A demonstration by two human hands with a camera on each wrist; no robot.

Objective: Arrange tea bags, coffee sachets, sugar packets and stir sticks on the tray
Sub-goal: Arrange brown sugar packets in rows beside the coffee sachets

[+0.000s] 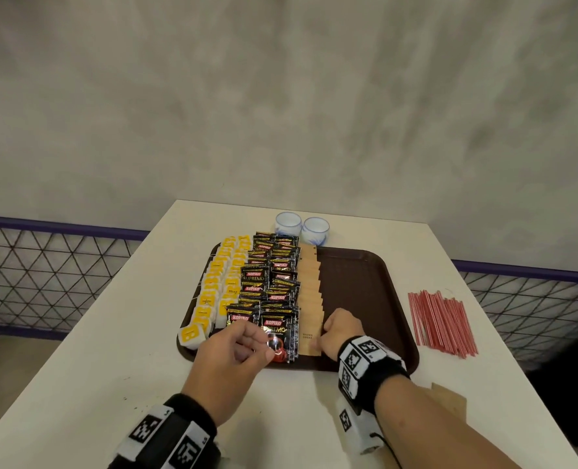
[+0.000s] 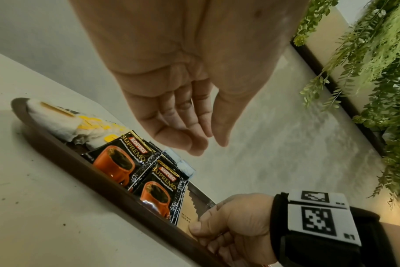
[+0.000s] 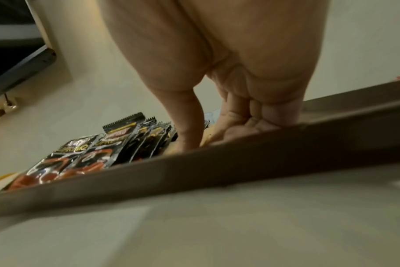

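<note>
Left hand [image 1: 233, 350] hovers at the lower centre of the frame with fingers loosely curved and empty, just above the nearest coffee sachets [image 1: 275, 336], while the right hand [image 1: 340, 330] beside it pinches the nearest brown sugar packet [image 1: 308, 336]. Both lie on the brown tray [image 1: 365, 282], with tea bags [image 1: 213, 289] at its left. Red stir sticks [image 1: 441, 321] lie on the table [image 1: 111, 333], at the right, well apart from both hands.

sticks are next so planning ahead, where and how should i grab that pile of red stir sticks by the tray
The stir sticks lie flat on the table, roughly parallel, right of the tray, ends fanned toward you. Probably best to come from above with the right hand and pinch across the middle of the bundle, fingers on one long side and thumb on the other, so it lifts together.
</note>
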